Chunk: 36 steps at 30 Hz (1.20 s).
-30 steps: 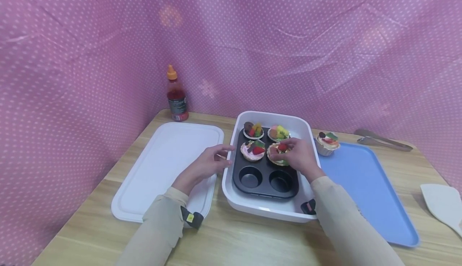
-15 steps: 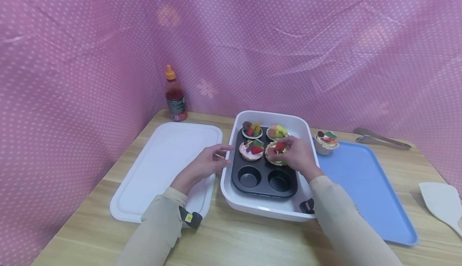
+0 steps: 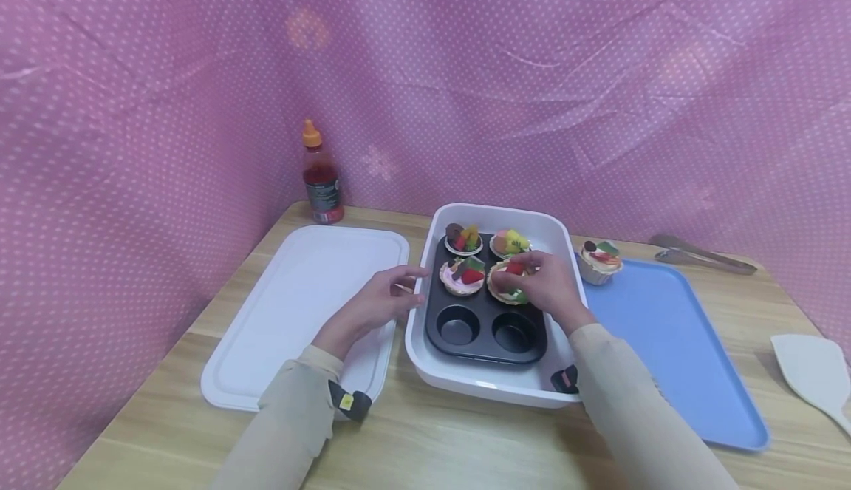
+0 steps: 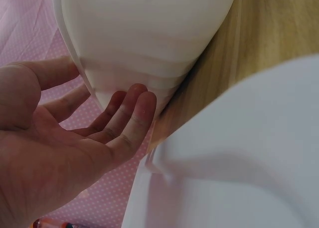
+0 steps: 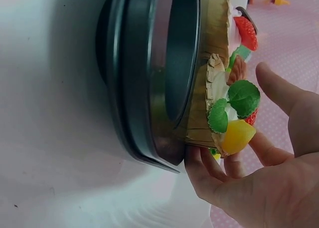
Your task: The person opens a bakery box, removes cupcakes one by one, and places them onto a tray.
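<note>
In the head view my right hand (image 3: 553, 287) is at a fruit-topped cupcake (image 3: 510, 296) in the middle right of a dark muffin tin (image 3: 487, 344). The right wrist view shows its lower fingers against the wrapper of this cupcake (image 5: 200, 115), with the thumb (image 5: 279, 86) held apart from it. Beside it sits a pink-cream cupcake (image 3: 459, 283); two small fruit tarts (image 3: 463, 242) fill the far cups. The tin lies in a deep white container (image 3: 499, 383). My left hand (image 3: 375, 304) rests loosely curved fingers at the container's left side.
A white lid (image 3: 286, 320) lies left of the container, with a sauce bottle (image 3: 322, 183) behind it. At right are a blue tray (image 3: 678, 349), another cupcake (image 3: 598, 264) at its far corner, metal tongs (image 3: 705, 255) and a white spatula (image 3: 811, 372).
My right thumb has moved up and away from the cupcake's near side, loosening the hand around it. The left hand has stayed beside the container. The head view has shifted slightly.
</note>
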### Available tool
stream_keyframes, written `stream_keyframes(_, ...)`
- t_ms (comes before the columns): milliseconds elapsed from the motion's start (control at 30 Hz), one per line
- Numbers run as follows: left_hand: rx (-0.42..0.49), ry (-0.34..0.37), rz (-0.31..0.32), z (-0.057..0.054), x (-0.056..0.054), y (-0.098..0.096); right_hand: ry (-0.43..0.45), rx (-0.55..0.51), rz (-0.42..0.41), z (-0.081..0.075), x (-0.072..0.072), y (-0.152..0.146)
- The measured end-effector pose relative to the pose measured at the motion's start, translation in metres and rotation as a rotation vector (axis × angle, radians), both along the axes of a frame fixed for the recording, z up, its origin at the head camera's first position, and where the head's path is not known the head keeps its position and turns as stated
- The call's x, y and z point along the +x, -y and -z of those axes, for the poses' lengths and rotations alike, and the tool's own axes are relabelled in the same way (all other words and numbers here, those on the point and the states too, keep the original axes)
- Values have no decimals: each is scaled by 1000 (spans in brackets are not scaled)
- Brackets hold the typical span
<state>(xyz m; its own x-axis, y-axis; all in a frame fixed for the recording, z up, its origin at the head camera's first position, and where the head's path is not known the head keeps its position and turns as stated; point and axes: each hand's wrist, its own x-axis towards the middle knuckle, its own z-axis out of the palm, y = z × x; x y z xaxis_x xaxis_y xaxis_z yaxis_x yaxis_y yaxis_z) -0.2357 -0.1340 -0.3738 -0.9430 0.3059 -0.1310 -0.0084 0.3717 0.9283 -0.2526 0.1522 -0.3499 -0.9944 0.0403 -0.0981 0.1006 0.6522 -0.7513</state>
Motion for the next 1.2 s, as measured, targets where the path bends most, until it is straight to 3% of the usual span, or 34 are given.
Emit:
stream_keyframes(633, 22, -10, 6, -1, 2, 1, -103, 29, -3, 5, -3, -2)
stream_keyframes(1200, 29, -6, 5, 0, 2, 1, -53, -47, 59, 3, -1, -3)
